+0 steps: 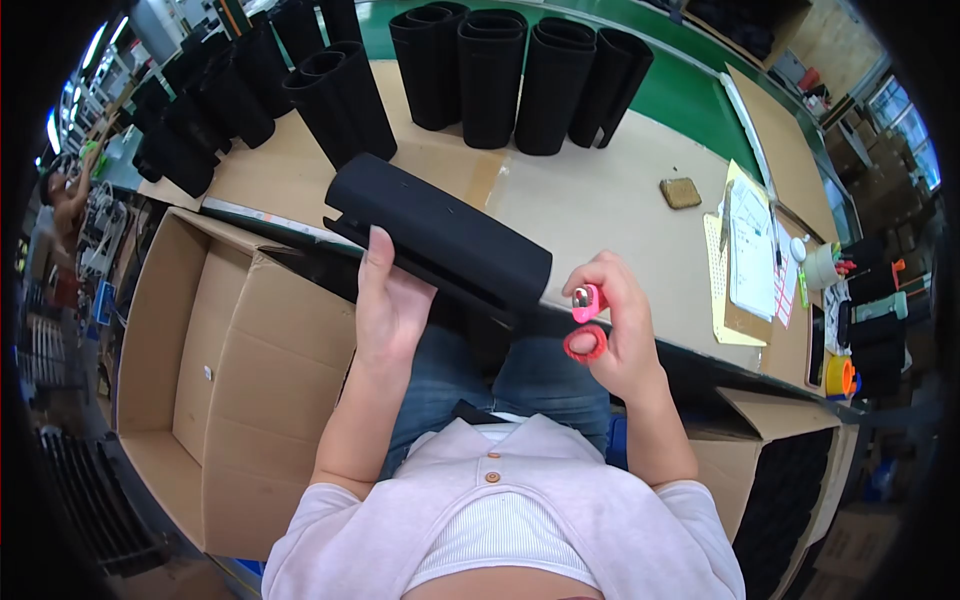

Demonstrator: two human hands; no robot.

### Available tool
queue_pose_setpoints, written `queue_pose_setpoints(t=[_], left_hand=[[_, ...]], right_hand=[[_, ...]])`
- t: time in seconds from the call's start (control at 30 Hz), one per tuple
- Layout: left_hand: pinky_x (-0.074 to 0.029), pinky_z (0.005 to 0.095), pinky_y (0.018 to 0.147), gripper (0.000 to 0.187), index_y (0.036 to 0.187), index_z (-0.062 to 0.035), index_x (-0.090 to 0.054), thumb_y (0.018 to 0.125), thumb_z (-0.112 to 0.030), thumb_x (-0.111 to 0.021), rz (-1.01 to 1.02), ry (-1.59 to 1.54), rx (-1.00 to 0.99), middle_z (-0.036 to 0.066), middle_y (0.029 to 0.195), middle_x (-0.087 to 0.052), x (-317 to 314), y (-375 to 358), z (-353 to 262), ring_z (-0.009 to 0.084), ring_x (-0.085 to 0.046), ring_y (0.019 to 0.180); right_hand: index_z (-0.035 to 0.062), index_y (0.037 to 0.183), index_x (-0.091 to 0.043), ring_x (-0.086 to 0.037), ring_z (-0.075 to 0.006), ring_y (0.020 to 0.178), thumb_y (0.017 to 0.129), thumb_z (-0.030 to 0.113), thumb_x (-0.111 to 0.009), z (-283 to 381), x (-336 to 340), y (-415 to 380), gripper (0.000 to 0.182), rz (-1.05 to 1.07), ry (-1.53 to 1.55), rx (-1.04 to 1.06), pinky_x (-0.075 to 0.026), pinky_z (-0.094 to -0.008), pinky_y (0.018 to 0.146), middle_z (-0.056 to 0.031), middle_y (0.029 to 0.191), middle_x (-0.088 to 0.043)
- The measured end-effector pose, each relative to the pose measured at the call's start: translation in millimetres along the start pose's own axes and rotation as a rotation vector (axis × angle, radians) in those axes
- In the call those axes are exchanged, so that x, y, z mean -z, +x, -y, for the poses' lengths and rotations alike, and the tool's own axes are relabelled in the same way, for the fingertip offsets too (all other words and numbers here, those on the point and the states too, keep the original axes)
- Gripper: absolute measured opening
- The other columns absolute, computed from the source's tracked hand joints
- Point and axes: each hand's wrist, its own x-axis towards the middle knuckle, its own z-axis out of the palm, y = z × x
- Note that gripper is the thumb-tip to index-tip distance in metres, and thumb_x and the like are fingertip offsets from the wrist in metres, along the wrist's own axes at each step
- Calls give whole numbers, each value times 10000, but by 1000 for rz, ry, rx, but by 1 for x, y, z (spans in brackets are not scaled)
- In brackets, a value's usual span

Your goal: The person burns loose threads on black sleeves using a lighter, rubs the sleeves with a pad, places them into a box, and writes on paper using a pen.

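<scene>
My left hand (pixel 388 305) grips the lower left end of a black rolled fabric sleeve (pixel 440 232), thumb on its near edge. The sleeve is tilted down to the right, with an open slit along its near side. To the right of its far end is my right hand (pixel 622 325), fingers curled round a small pink lighter (pixel 584 303) whose shiny metal end faces up. A red finger cover (pixel 586 344) sits round one fingertip of that hand. The lighter and the sleeve are apart. Parts of my left fingers are hidden behind the sleeve.
Several black rolls (pixel 492 80) stand along the back of the table (pixel 590 200), more at far left. A brown block (pixel 680 193), papers (pixel 752 260) and a pen cup (pixel 822 268) lie right. Cardboard boxes (pixel 270 370) flank my lap. Another person (pixel 68 205) is far left.
</scene>
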Motion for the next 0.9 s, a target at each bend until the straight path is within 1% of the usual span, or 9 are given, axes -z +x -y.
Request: queue_pose_setpoints(t=[0.07,0.27,0.43,0.57,0.6,0.63,0.73,0.77,0.9], left_hand=[[-302,440,1083,590,1280,-34,-477,856,-375,-704,-107,-61,49,131,1287,-525,-5,-1,-1,269,-480,1212],[-292,452,1090,598,1299,-34,-465,869,-384,-688,-146,-128,82,125,1348,-483,-5,1,0,271,-471,1221],[-295,444,1105,624,1329,-43,-439,836,-286,-735,-47,-156,40,118,1363,-474,-7,-2,-4,272,-476,1223],[-301,413,1119,684,1343,-61,-439,758,-154,-780,117,709,-429,115,1360,-485,-19,-15,10,280,-463,1255],[-297,407,1130,708,1342,-69,-449,721,-104,-786,249,785,-534,112,1370,-485,-23,-12,14,286,-439,1286],[-294,400,1140,738,1341,-78,-458,684,-54,-792,386,859,-638,109,1381,-484,-25,-10,19,292,-414,1318],[-276,420,1154,714,1336,-87,-472,694,-35,-780,470,899,-679,101,1413,-464,-21,-8,39,301,-359,1364],[-273,428,1156,710,1343,-95,-467,704,-36,-772,459,891,-660,96,1422,-457,-21,-7,40,300,-343,1374],[-267,430,1160,709,1349,-114,-466,712,-44,-768,483,873,-637,93,1433,-447,-13,0,38,295,-324,1387]], right_hand=[[55,953,-608,-476,-213,655,764,203,-707,-11,-3,-6,260,-22,-45,39,-403,-291,619,-43,762,-535],[62,824,-551,-475,-245,651,805,302,-656,-28,-29,-7,263,-23,-117,115,-406,-294,620,-48,768,-522],[60,959,-586,-476,-214,643,768,246,-712,-25,-26,-9,294,30,-299,106,-404,-277,622,-48,763,-526],[58,1198,-556,-481,-174,643,713,159,-776,-10,-1,-10,542,-85,61,-241,-399,-262,620,-57,793,-557],[58,1198,-556,-481,-174,643,713,159,-776,-5,1,-9,542,-83,60,-241,-399,-262,620,-57,793,-557],[59,1247,-523,-481,-166,644,698,142,-788,1,3,-8,615,-48,114,-208,-397,-257,618,-59,799,-564],[63,1394,-425,-483,-143,648,652,92,-824,15,8,1,843,48,263,-87,-390,-244,613,-65,817,-584],[63,1394,-425,-483,-143,648,652,92,-824,15,7,2,843,50,259,-76,-390,-244,613,-65,817,-584],[18,1425,-356,-576,-152,771,637,107,-857,13,-1,-1,938,88,70,-48,-449,-243,698,-120,1010,-637]])
